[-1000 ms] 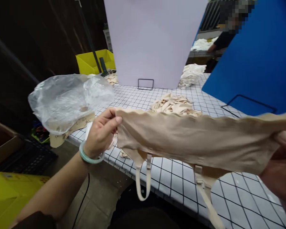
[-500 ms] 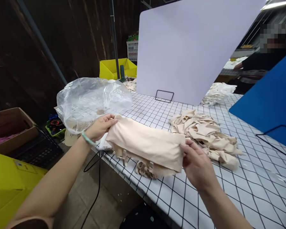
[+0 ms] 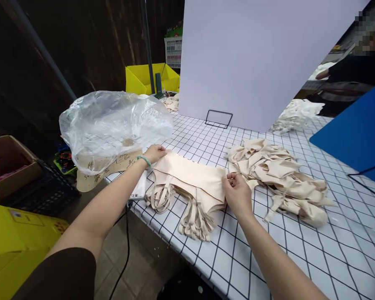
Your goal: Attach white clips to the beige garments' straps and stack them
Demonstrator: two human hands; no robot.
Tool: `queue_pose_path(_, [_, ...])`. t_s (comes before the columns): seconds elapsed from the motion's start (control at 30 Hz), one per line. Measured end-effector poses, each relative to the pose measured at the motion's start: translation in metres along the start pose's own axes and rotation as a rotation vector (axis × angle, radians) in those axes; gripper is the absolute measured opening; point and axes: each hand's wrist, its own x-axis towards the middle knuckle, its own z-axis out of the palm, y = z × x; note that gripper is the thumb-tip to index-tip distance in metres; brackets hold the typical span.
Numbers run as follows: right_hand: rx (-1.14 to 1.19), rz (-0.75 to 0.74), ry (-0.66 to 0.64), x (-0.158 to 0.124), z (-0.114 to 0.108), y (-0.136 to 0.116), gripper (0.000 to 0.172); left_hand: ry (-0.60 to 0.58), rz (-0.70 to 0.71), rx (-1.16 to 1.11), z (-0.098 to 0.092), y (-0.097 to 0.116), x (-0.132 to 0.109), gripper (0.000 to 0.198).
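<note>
A beige strappy camisole top (image 3: 192, 171) lies flat, folded side away from me, over a neat stack of like tops on the checked table. The stack's thin straps (image 3: 196, 221) hang in two looped bunches toward the near edge. My left hand (image 3: 155, 154), with a green bangle at the wrist, has its fingers closed at the top's far left corner. At the right edge, my right hand (image 3: 238, 191) pinches the cloth between thumb and fingers. Just right of that hand is a loose, crumpled heap of beige tops (image 3: 268, 164).
A clear plastic bag (image 3: 112, 121) and marked brown card (image 3: 103, 164) lie left, beside a white device (image 3: 139, 187) with a black cable. Large white (image 3: 237, 54) and blue (image 3: 359, 133) boards stand behind and right. A person (image 3: 356, 75) works beyond.
Both hands have lowered the held top from above the table's edge and laid it on the stack. It now lies flatter and farther from me, and the strap bunches show fully.
</note>
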Motion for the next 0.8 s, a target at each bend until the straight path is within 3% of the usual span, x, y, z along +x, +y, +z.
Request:
queue_pose_path(0.1, [-0.152, -0.049, -0.001, 0.001, 0.001, 0.001, 0.024, 0.012, 0.082, 0.122, 0.005, 0.004, 0.005, 0.012])
queue_pose_path(0.23, [-0.359, -0.412, 0.072, -0.002, -0.002, -0.005, 0.047, -0.038, 0.235, 0.239, 0.017, 0.013, -0.004, 0.023])
queue_pose_path(0.3, [-0.466, -0.556, 0.007, -0.003, -0.001, -0.01, 0.049, -0.131, 0.328, 0.358, 0.024, 0.016, -0.011, 0.039])
queue_pose_path(0.43, [-0.627, -0.483, -0.355, 0.003, 0.01, -0.01, 0.057, -0.337, 0.311, 0.791, 0.034, 0.015, -0.019, 0.066])
queue_pose_path(0.53, [-0.673, -0.379, -0.467, 0.007, 0.02, -0.007, 0.062, -0.403, 0.233, 0.934, 0.035, 0.015, -0.019, 0.071])
queue_pose_path(0.6, [-0.678, -0.365, -0.462, 0.004, 0.021, -0.01, 0.063, -0.421, 0.214, 0.996, 0.032, 0.02, -0.017, 0.073])
queue_pose_path(0.67, [-0.628, -0.435, -0.379, -0.009, 0.011, -0.016, 0.06, -0.408, 0.175, 1.045, 0.026, 0.029, -0.016, 0.074])
queue_pose_path(0.8, [-0.418, -0.7, -0.156, -0.047, -0.036, -0.012, 0.032, -0.216, 0.232, 0.964, 0.022, 0.058, -0.029, 0.072])
